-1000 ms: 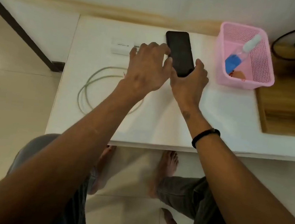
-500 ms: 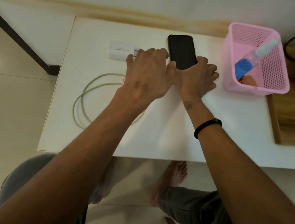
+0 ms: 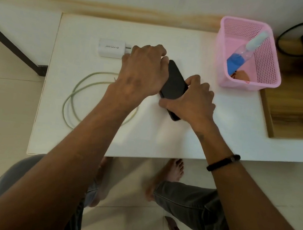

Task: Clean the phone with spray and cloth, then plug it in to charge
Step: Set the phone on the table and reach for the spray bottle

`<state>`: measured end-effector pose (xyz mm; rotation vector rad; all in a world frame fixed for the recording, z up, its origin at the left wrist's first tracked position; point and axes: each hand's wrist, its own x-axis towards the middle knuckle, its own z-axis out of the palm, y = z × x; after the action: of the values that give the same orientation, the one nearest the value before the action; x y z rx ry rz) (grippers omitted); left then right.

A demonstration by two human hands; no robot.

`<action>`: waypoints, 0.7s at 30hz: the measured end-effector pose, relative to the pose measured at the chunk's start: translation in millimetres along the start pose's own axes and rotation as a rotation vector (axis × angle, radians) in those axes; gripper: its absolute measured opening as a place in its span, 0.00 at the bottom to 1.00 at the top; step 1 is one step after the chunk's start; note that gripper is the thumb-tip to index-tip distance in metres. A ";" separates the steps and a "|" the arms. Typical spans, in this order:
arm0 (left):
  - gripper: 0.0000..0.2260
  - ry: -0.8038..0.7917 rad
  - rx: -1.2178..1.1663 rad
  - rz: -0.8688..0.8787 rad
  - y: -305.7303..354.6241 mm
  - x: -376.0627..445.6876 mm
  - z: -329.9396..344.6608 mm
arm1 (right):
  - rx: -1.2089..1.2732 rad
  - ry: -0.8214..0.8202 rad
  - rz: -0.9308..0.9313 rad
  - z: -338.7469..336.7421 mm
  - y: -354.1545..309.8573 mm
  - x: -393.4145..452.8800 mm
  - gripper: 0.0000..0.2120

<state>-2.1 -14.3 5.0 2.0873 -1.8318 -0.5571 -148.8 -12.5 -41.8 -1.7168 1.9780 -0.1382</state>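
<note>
Both hands grip the phone (image 3: pixel 175 81): left hand (image 3: pixel 142 71) curled over its far end, right hand (image 3: pixel 190 100) pinching the near end, phone tilted over the surface (image 3: pixel 164 131). Charger (image 3: pixel 111 48) just beyond the left hand, cable (image 3: pixel 77 94) coiled beside that wrist. Spray bottle (image 3: pixel 244 51) lies in the pink basket (image 3: pixel 265 79) beyond the right hand.

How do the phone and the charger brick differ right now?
The phone is black; the charger brick is white. Both hands, left and right, grip the phone; the brick lies untouched. The phone is tilted; the brick lies flat. Both are over the white table.

1 head view (worn) looks down, close over table (image 3: pixel 162 141).
</note>
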 end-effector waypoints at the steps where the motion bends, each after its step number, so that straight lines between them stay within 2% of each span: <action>1: 0.18 -0.009 -0.011 0.016 -3.4 -0.8 -1.9 | -0.032 -0.044 -0.009 -2.5 4.5 -5.4 0.43; 5: 0.16 -0.094 -0.038 0.081 -12.9 -5.0 -6.3 | -0.151 -0.161 -0.108 -15.5 12.8 -16.2 0.42; 9: 0.14 -0.198 -0.010 0.056 -16.3 -7.0 -4.9 | -0.252 -0.205 -0.207 -24.1 6.0 -10.6 0.41; 21: 0.16 -0.175 -0.010 -0.019 -10.4 -9.9 -8.0 | -0.203 -0.238 -0.192 -26.8 -1.9 -8.1 0.44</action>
<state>9.8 -3.2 7.9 2.1105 -1.8987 -0.7739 -158.3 -11.9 -15.4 -1.9505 1.7008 0.1992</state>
